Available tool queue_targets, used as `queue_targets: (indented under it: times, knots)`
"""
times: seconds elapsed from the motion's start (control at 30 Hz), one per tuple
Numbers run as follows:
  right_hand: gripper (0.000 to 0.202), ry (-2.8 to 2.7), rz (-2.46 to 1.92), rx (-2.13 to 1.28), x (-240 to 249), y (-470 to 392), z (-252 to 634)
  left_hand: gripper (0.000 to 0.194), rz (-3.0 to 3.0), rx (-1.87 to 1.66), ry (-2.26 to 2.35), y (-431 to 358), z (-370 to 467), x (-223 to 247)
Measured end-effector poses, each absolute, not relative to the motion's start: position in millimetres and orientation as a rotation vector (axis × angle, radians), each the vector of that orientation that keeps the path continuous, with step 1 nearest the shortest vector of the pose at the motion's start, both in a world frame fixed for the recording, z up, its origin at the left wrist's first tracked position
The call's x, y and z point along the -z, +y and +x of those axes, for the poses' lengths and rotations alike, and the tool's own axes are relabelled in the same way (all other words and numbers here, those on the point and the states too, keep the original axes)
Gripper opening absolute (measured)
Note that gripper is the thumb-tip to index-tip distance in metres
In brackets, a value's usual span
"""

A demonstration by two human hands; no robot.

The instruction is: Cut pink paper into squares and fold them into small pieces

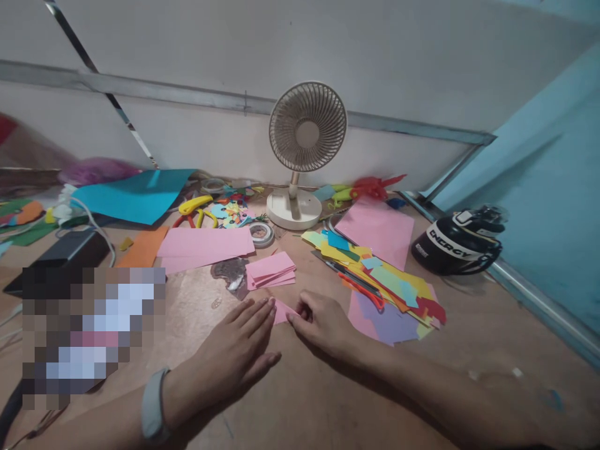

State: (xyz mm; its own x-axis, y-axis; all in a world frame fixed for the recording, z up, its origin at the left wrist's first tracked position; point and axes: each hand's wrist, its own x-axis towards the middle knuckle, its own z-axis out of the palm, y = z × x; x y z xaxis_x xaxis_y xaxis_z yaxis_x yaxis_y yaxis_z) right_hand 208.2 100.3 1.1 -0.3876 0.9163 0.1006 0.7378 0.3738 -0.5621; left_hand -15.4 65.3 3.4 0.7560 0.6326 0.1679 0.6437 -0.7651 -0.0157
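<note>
A small piece of pink paper [282, 312] lies on the wooden table between my two hands, partly covered by them. My left hand [246, 334] is flat with its fingers stretched out, their tips resting at the paper's left side. At the right edge of the paper, my right hand [323, 319] has its fingers curled, with thumb and forefinger pinching the paper. Just beyond them sits a small stack of pink paper strips [272, 269]. Larger pink sheets [206, 244] lie further back to the left.
A white fan [307, 134] stands at the back. On the right are coloured paper scraps [394, 281], orange-handled scissors [370, 294] and a black jug [452, 244]. A tape roll [261, 234], a blue sheet [135, 195] and a black box [60, 256] are on the left.
</note>
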Motion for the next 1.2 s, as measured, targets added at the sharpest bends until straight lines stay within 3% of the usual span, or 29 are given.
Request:
queue_targets:
  times: [0.17, 0.27, 0.83, 1.2]
  knots:
    - [0.021, -2.370, -1.014, -0.062, 10, 94, 210, 0.059, -2.896, 0.248, -1.089, 63, -13, -5]
    - [0.024, -2.399, -0.883, 0.066, 11, 93, 212, 0.058, -2.900, 0.275, -1.122, 62, -13, -5]
    - [0.011, -2.329, -0.690, -0.105, 10, 91, 212, 0.055, -2.925, 0.363, -1.112, 63, -14, -3]
    - [0.011, -2.275, -0.803, -0.284, 9, 93, 209, 0.055, -2.915, 0.314, -1.100, 64, -12, -5]
